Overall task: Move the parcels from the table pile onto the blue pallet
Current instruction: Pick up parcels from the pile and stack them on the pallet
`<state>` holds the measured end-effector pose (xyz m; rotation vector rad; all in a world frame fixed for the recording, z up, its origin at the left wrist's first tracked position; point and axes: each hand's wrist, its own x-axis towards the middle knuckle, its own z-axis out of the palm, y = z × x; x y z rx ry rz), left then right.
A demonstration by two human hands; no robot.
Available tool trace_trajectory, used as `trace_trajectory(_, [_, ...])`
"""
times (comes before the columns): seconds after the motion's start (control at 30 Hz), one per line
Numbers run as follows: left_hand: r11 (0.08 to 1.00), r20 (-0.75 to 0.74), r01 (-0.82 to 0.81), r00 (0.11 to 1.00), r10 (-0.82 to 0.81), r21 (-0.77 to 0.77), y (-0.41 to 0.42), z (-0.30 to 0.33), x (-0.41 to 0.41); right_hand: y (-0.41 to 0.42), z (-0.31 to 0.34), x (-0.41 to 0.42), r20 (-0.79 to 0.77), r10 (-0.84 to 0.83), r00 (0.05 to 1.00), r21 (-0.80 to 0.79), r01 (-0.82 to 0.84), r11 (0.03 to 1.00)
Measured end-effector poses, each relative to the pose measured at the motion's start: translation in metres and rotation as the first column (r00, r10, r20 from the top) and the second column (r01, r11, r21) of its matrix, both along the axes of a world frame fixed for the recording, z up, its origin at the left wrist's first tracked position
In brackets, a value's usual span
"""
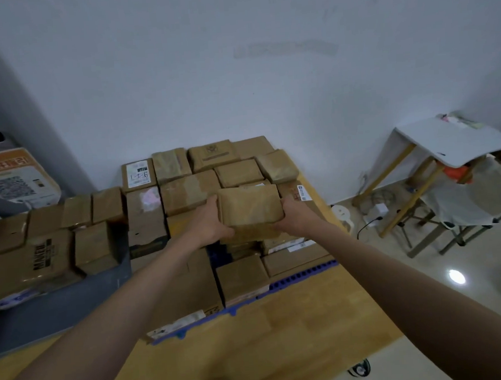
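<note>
I hold a taped brown cardboard parcel between both hands, above the stack of parcels on the blue pallet. My left hand grips its left side with the thumb curled under the front edge. Its right side is gripped by my right hand. Several brown parcels fill the pallet up to the wall. The table pile of parcels lies on a grey table at the left.
The pallet rests on a wooden surface. A white folding table with clutter beneath stands at the right, with cables and a charger on the tiled floor. An orange-and-white sign box sits at the far left.
</note>
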<state>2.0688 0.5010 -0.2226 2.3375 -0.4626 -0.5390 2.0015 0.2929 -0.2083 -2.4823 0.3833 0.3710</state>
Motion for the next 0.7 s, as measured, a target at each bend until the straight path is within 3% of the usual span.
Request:
trace_trajectory(0.2, [0.997, 0.014, 0.046, 0.999, -0.047, 0.063, -0.031, 0.006, 0.056, -0.034, -0.003, 0.067, -0.024, 0.041, 0.999, -0.003, -0.041, 0.999])
trace_trajectory(0.53, [0.988, 0.036, -0.089, 0.996, 0.085, 0.130, -0.107, -0.003, 0.164, -0.111, -0.017, 0.196, 0.007, 0.194, 0.981, 0.019, -0.194, 0.981])
trace_trajectory(0.7, [0.986, 0.016, -0.161, 0.987, 0.161, 0.038, -0.140, -0.016, 0.229, -0.150, -0.028, 0.266, 0.000, 0.186, 0.983, -0.014, -0.186, 0.983])
